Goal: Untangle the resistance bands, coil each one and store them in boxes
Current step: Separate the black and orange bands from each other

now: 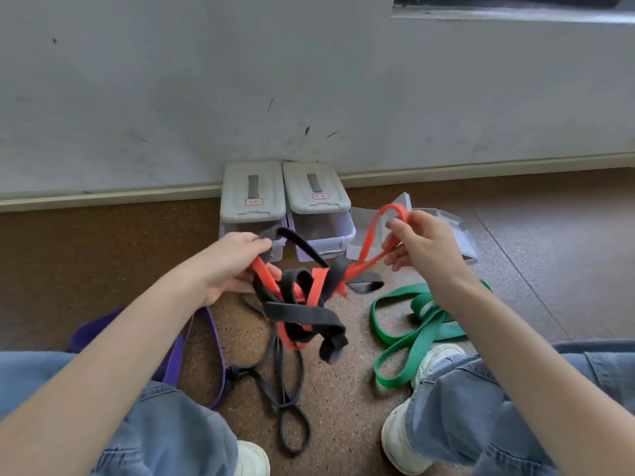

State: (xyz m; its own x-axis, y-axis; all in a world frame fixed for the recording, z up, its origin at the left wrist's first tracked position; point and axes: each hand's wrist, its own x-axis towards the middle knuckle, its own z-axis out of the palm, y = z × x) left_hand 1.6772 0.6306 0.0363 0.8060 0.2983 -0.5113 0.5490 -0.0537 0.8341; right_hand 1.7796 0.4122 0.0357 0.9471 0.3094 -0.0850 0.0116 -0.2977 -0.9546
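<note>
A red band (pixel 316 286) and a wide black band (pixel 302 314) hang knotted together above the floor between my hands. My left hand (pixel 233 266) grips black and red strands at the tangle's left side. My right hand (pixel 422 245) pinches a loop of the red band, raised to the right. A green band (pixel 415 334) lies loose on the floor by my right leg. A purple band (pixel 213 338) lies under my left arm. A thin dark band (pixel 292 389) trails on the floor below the tangle.
Two clear boxes with grey lids (pixel 254 194) (pixel 316 190) stand against the wall, straight ahead. An open clear box (pixel 446 228) lies to their right, behind my right hand. My knees and white shoes (pixel 436 362) flank the bands on the cork floor.
</note>
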